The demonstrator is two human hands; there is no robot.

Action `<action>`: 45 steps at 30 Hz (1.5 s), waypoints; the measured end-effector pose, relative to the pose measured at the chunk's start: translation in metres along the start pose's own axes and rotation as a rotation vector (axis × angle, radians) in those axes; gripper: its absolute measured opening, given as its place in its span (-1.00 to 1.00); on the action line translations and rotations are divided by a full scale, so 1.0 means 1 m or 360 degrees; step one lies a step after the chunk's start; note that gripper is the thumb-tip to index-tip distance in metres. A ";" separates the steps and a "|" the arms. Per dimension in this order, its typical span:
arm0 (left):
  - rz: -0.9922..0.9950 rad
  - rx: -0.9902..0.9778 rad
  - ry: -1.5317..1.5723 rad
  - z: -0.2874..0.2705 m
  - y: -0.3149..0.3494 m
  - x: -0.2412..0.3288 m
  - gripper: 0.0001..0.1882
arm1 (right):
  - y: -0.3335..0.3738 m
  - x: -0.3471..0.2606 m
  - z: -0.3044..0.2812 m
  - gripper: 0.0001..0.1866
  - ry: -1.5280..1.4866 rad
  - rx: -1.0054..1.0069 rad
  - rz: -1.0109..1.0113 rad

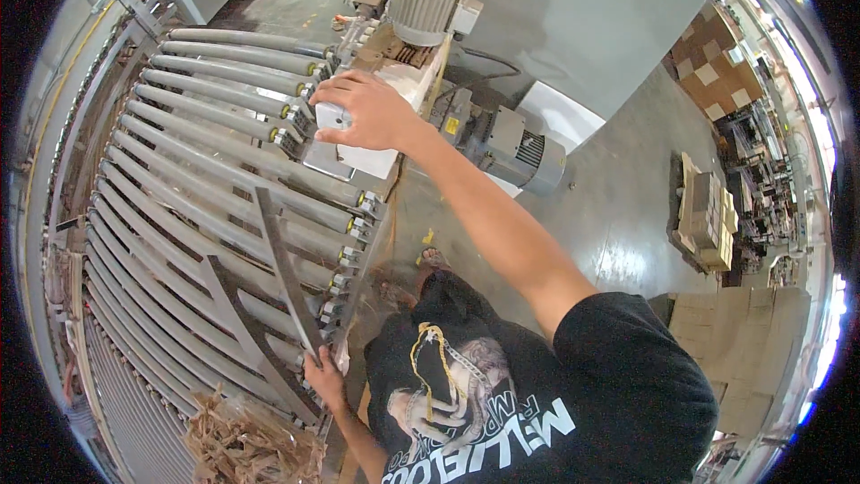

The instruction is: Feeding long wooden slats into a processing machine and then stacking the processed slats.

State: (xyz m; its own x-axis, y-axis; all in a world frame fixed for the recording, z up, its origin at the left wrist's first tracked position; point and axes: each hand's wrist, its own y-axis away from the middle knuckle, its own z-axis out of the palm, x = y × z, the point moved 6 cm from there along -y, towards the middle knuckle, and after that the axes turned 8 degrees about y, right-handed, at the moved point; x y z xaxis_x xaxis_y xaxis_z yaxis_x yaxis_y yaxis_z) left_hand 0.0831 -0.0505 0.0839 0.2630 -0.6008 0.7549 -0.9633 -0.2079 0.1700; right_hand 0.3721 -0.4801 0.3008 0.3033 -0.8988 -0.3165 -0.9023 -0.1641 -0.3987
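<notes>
My right hand [363,112] is wrapped over a small grey metal box [333,116] at the edge of the roller conveyor [202,139]. Its fingers lie across the top, the thumb against the near side. Below that box are a shiny flat plate [327,161] and a white surface [369,159]. Lower down, my left hand [324,379] is closed at the near end of a long flat metal bar [285,264] lying slanted over the rollers. A second flat bar [251,327] slants beside it, apart from my hand.
A large grey motor [428,0] stands beyond my right hand, another motor [528,157] right of it. Crumpled brown paper [246,439] lies at the conveyor's near end. Cardboard stacks [717,58] and a loaded pallet [708,215] stand on the concrete floor [618,188] at right.
</notes>
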 end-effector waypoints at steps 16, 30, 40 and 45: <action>-0.0019 0.0734 -0.0730 -0.073 0.040 -0.049 -0.62 | -0.008 -0.012 0.014 -0.38 0.0065 -0.0074 -0.0061; -0.0005 0.0912 -0.0740 -0.061 0.060 -0.049 -0.60 | -0.002 0.005 0.007 -0.43 0.0169 -0.0040 -0.0121; -0.0018 0.0987 -0.0758 -0.075 0.057 -0.065 -0.59 | -0.014 -0.002 0.011 -0.30 0.0101 -0.0269 -0.0098; -0.0018 0.1034 -0.0750 -0.073 0.063 -0.062 -0.60 | -0.012 -0.015 -0.002 -0.43 0.0097 -0.0082 -0.0184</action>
State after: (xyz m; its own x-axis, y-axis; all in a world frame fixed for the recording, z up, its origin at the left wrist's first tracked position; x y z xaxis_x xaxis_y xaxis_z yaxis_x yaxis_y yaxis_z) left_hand 0.0025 0.0297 0.0940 0.4077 -0.8284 0.3841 -0.7738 -0.5367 -0.3363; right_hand 0.3783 -0.4655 0.3119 0.3880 -0.8956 -0.2174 -0.8775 -0.2869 -0.3842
